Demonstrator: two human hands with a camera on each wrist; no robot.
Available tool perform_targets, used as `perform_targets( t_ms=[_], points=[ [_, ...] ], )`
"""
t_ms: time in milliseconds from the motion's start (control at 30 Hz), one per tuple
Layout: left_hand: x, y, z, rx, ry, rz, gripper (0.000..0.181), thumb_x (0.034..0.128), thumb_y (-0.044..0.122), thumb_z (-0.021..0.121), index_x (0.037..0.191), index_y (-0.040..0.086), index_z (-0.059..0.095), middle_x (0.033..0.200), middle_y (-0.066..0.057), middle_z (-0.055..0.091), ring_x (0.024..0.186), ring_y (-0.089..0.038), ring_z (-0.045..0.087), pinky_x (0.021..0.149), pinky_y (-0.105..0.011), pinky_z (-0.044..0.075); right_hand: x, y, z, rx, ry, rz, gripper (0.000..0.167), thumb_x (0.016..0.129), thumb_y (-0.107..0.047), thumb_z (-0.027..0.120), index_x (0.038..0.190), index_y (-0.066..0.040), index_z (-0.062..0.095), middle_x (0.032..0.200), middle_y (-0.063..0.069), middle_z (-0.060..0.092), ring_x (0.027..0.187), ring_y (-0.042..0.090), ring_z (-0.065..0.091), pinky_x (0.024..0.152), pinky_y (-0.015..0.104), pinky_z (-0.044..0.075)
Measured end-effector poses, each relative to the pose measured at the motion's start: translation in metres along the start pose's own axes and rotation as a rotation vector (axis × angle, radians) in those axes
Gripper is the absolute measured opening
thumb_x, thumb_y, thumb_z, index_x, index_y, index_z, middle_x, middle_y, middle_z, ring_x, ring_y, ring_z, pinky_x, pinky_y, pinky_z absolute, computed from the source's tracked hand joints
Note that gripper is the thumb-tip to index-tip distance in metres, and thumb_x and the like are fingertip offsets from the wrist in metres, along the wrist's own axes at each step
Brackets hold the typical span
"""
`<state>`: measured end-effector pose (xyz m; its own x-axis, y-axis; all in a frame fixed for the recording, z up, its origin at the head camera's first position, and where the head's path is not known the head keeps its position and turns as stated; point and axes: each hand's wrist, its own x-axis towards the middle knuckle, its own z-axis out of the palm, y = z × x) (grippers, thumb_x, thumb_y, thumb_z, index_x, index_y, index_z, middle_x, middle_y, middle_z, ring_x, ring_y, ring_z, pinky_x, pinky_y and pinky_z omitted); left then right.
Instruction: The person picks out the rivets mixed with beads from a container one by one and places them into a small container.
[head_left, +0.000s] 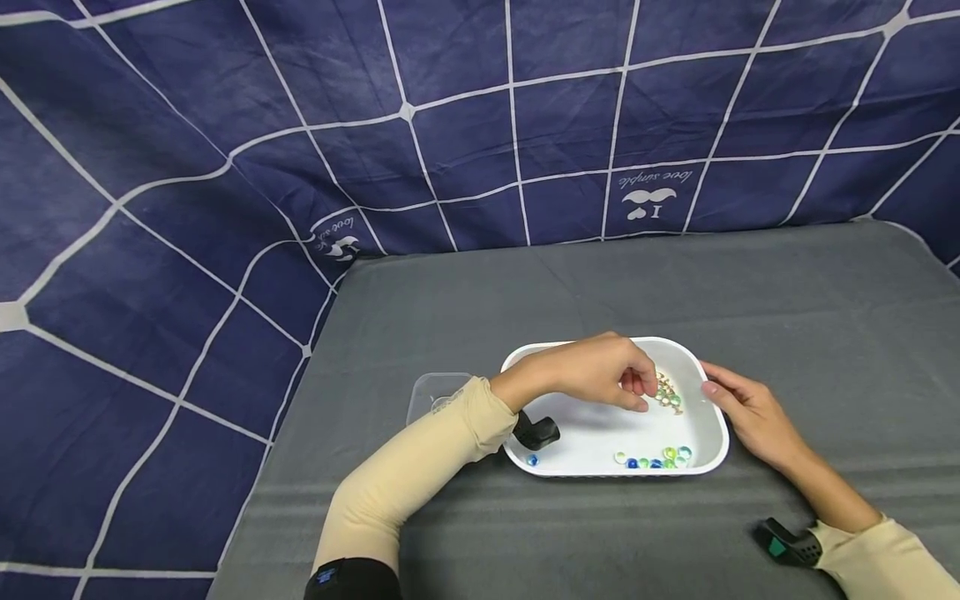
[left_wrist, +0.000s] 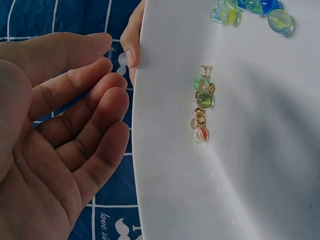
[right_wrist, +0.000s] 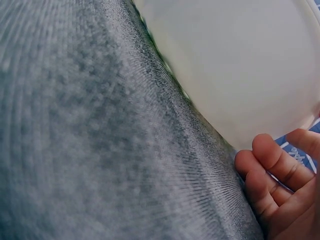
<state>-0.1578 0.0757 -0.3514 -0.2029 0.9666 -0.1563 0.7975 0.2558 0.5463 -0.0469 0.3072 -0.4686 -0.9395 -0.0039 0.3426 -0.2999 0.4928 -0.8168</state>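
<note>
Above the white tray (head_left: 577,429) my left hand (head_left: 600,371) hangs with fingers loosely bent; in the left wrist view that hand (left_wrist: 75,110) holds nothing. Beside it lie small gold-coloured pieces (head_left: 664,392) mixed with a few marbles, among them a green marble (left_wrist: 205,99) and a red-and-clear marble (left_wrist: 200,134). My right hand (head_left: 753,412) holds the tray's right rim, thumb on the edge; in the right wrist view its fingers (right_wrist: 267,150) are at the tray's outer wall (right_wrist: 240,65). More marbles (head_left: 670,452) lie along the near side, and a blue marble (head_left: 532,460) sits in the near left corner.
A clear plastic container (head_left: 423,400) stands left of the tray, partly hidden by my left sleeve (head_left: 412,467). Grey cloth (head_left: 570,533) covers the table. A blue checked curtain (head_left: 465,150) hangs behind it and on the left.
</note>
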Motion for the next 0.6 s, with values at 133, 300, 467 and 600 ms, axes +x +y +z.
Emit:
perform_targets(
  t_ms=[133, 300, 467, 600],
  points=[
    [0.005, 0.000, 0.001, -0.004, -0.005, 0.005, 0.015, 0.0898, 0.016, 0.074, 0.103, 0.007, 0.073, 0.088, 0.008, 0.067, 0.079, 0.003, 0.058, 0.075, -0.007, 0.042, 0.001, -0.001, 0.000, 0.008, -0.007, 0.001, 0.033, 0.097, 0.001, 0.055, 0.127, 0.015, 0.055, 0.111, -0.030, 0.058, 0.095, -0.010, 0.058, 0.073, 0.008, 0.044],
    [0.010, -0.001, 0.003, -0.004, -0.009, 0.023, 0.015, 0.0904, 0.016, 0.073, 0.103, 0.007, 0.074, 0.088, 0.009, 0.067, 0.079, 0.004, 0.058, 0.075, -0.007, 0.042, 0.001, -0.001, 0.001, 0.018, -0.018, -0.008, 0.032, 0.098, 0.003, 0.053, 0.128, 0.015, 0.055, 0.112, -0.029, 0.059, 0.095, -0.010, 0.057, 0.071, 0.009, 0.046],
    [0.016, -0.002, 0.005, -0.011, -0.011, 0.031, 0.012, 0.0909, 0.016, 0.072, 0.101, 0.009, 0.073, 0.087, 0.009, 0.067, 0.079, 0.004, 0.058, 0.075, -0.007, 0.043, 0.000, -0.001, 0.001, 0.018, -0.018, -0.011, 0.032, 0.098, 0.003, 0.053, 0.128, 0.016, 0.054, 0.112, -0.029, 0.059, 0.097, -0.011, 0.057, 0.074, 0.008, 0.045],
    [0.021, -0.002, 0.005, -0.019, -0.006, 0.022, 0.010, 0.0906, 0.016, 0.073, 0.099, 0.010, 0.073, 0.086, 0.009, 0.066, 0.078, 0.003, 0.058, 0.074, -0.007, 0.043, 0.001, -0.001, 0.000, 0.017, -0.015, -0.016, 0.032, 0.098, 0.003, 0.053, 0.127, 0.016, 0.054, 0.114, -0.029, 0.057, 0.100, -0.012, 0.056, 0.076, 0.007, 0.044]
  ],
)
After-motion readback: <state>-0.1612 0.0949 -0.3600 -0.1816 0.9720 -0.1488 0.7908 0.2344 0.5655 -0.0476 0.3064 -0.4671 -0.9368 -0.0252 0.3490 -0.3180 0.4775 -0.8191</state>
